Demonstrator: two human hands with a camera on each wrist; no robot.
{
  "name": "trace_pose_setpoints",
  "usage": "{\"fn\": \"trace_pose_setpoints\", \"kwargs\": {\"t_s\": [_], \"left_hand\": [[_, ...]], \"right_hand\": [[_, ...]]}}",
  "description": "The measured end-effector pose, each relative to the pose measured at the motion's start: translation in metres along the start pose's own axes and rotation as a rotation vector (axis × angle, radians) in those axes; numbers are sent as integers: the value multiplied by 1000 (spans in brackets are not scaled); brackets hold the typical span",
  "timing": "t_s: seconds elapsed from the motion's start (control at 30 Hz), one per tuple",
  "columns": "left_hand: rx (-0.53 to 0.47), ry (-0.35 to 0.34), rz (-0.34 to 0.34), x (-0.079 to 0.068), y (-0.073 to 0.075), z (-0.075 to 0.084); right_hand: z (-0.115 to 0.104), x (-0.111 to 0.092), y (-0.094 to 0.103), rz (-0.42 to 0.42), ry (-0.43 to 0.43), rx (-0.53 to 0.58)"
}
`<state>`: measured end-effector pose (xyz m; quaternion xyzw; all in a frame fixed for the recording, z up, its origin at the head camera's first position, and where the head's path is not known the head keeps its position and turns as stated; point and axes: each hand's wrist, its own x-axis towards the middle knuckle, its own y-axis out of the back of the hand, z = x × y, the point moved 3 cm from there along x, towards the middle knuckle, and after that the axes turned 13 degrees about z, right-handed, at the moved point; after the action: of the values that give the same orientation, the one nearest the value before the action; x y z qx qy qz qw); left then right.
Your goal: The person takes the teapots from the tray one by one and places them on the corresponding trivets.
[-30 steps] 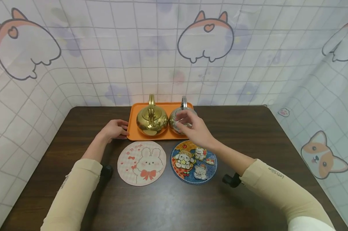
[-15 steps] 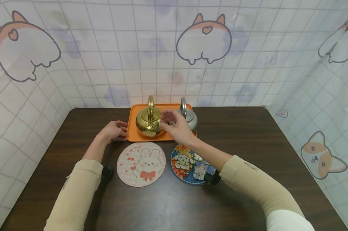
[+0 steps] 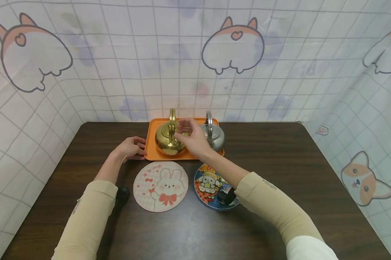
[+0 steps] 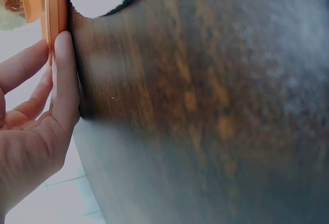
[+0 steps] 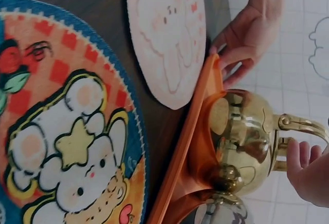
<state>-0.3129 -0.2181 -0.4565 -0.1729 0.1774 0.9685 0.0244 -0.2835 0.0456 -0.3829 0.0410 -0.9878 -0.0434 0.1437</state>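
Observation:
A gold teapot (image 3: 165,141) with a tall upright handle (image 3: 172,124) stands on the left part of an orange tray (image 3: 152,139). Beside it on the same tray is a silver teapot (image 3: 217,139), partly behind my right forearm. My left hand (image 3: 130,148) holds the tray's left edge near the front corner, thumb and fingers at the rim (image 4: 55,8). My right hand (image 3: 193,139) is at the right side of the gold teapot, fingers bent loosely near its handle. In the right wrist view these fingertips (image 5: 293,157) are by the handle; whether they touch it I cannot tell.
In front of the tray lie a round pink rabbit mat (image 3: 161,186) and a round blue cartoon mat (image 3: 202,196), the latter partly under my right forearm. The dark wooden table (image 3: 182,234) ends at a patterned wall cloth (image 3: 247,94) behind the tray.
My right hand has moved left from in front of the silver teapot to the gold teapot's handle. The left hand stays at the tray's edge, and both teapots stand where they were.

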Motion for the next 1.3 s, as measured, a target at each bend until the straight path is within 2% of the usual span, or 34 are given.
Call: {"fn": "trace_pose_setpoints", "kwargs": {"t_s": [0.73,1.03,1.3], "left_hand": [[-9,12,3,2,1,-2],[-3,13,9,2,2,-4],[-11,13,9,2,1,-4]], "right_hand": [[1,13,-14,3,-120,-11],[5,15,-15,-33,-227,37],[7,15,-15,-29,-261,79]]}}
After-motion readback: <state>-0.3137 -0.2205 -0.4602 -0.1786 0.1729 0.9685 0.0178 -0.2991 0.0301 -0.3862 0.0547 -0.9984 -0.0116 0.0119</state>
